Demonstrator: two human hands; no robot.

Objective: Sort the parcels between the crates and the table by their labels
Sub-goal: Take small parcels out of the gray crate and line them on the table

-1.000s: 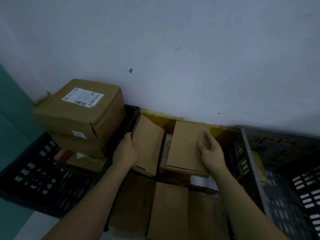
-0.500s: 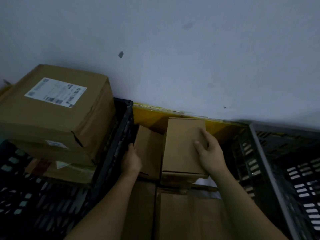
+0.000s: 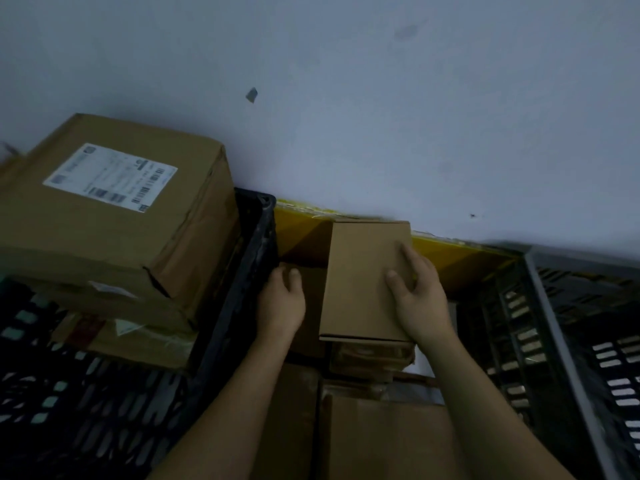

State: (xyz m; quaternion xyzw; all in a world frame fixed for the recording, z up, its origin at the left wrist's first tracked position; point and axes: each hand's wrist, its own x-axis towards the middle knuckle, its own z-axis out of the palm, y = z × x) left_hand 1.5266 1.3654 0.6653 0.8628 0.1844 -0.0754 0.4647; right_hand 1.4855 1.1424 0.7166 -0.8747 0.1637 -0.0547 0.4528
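While both arms reach down into the yellow crate (image 3: 460,261) against the wall, the right hand (image 3: 420,299) grasps a plain brown parcel (image 3: 363,278), thumb on its top face and fingers wrapped over its right edge. That parcel lies flat on top of other cardboard boxes in the middle of the yellow crate, its far end almost at the crate's back rim. To its left, lower down in the same crate, the left hand (image 3: 280,303) rests on a second brown parcel (image 3: 311,306) that is mostly in shadow; its fingers curl over the far edge, though I cannot tell how firmly it grips. More flat boxes (image 3: 384,438) fill the near part of the crate. Just left of the yellow crate stands a black crate (image 3: 242,306) holding a stack of cartons, the top one a large box (image 3: 114,209) with a white shipping label (image 3: 110,176) facing up. Right of the yellow crate sits a grey crate (image 3: 568,341) with slotted walls.
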